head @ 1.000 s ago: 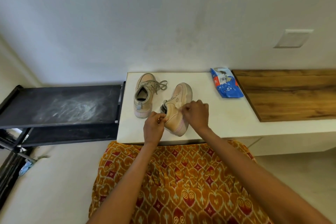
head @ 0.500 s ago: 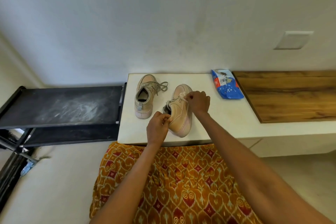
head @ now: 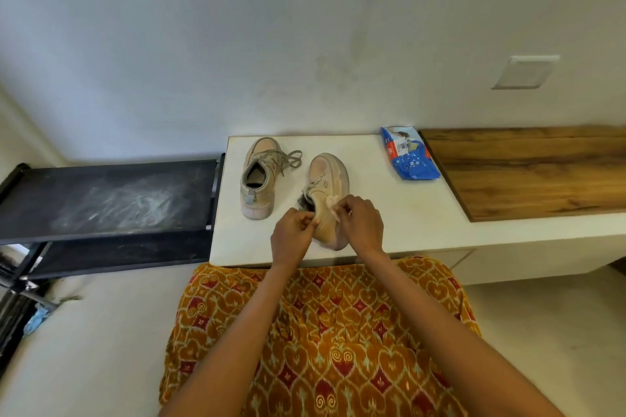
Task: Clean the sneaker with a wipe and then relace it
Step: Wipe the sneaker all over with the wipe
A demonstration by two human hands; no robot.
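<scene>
Two beige sneakers stand on the white counter (head: pixel 406 213). The right sneaker (head: pixel 327 179) lies tilted, toe pointing away, close to the front edge. My left hand (head: pixel 293 235) pinches one end of its lace beside the heel opening. My right hand (head: pixel 360 225) pinches the other lace end (head: pixel 331 205) over the sneaker's side. The left sneaker (head: pixel 259 176) stands upright with its lace tied in a bow. A blue pack of wipes (head: pixel 408 159) lies at the back right of the counter.
A wooden board (head: pixel 528 169) covers the counter's right part. A black dusty rack (head: pixel 108 200) stands to the left, lower than the counter. A wall switch plate (head: pixel 523 72) is up on the right. My patterned orange garment fills the foreground.
My right hand has come back from the sneaker's toe end toward the heel with the lace. The left hand has stayed by the heel opening.
</scene>
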